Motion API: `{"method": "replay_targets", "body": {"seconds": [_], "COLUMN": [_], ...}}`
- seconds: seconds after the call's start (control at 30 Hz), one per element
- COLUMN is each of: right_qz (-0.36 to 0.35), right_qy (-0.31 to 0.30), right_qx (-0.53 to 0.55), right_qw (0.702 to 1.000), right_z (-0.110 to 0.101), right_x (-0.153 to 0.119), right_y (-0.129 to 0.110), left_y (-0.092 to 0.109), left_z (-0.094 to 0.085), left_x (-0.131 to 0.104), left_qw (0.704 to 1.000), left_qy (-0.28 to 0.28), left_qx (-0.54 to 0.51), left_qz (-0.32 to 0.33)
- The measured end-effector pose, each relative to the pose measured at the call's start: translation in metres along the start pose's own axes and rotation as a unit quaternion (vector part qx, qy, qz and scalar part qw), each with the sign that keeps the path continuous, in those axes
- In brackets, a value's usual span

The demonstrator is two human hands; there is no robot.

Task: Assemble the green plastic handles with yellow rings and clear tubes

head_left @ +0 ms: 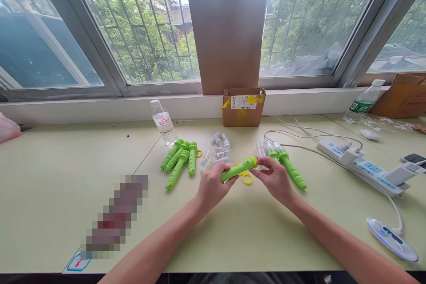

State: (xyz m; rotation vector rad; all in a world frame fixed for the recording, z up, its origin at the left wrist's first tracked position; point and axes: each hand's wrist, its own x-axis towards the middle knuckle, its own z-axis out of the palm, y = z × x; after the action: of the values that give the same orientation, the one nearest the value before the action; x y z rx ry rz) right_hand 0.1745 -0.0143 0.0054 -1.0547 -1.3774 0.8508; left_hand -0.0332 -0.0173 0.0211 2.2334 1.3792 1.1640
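My left hand is closed around a green ridged plastic handle, held tilted above the table. At the handle's upper right end, the fingers of my right hand pinch a yellow ring that sits around it. Two loose yellow rings lie below the handle, the nearer yellow ring in plain view. Behind my hands is a heap of clear plastic caps. To the right lie green handles with clear caps. Several green handles without caps lie left of my left hand, beside another yellow ring.
A water bottle and a small cardboard box stand towards the window. On the right are a white power strip with cables, a white oval device and a second bottle. A blurred object lies at left.
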Motion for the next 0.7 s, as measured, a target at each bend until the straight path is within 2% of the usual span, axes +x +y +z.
{"method": "replay_targets", "body": {"seconds": [0.2,0.5,0.6,0.7], "right_qz": [0.018,0.016,0.009,0.005], "right_qy": [-0.005,-0.024,-0.033,-0.036], "right_qx": [0.004,-0.012,-0.011,-0.011], "right_qw": [1.0,1.0,0.999,0.999], "right_z": [0.0,0.0,0.001,0.001], "right_x": [0.0,0.0,0.0,0.0], "right_y": [0.005,0.001,0.001,0.002], "left_y": [0.002,0.006,0.008,0.011], "left_z": [0.001,0.0,0.0,-0.001], "left_x": [-0.003,-0.002,-0.001,0.0], "left_qw": [1.0,0.995,0.983,0.954], "left_qy": [-0.004,-0.029,-0.04,-0.064], "left_qx": [0.018,-0.066,-0.134,-0.215], "left_qz": [-0.006,-0.075,-0.121,-0.198]}}
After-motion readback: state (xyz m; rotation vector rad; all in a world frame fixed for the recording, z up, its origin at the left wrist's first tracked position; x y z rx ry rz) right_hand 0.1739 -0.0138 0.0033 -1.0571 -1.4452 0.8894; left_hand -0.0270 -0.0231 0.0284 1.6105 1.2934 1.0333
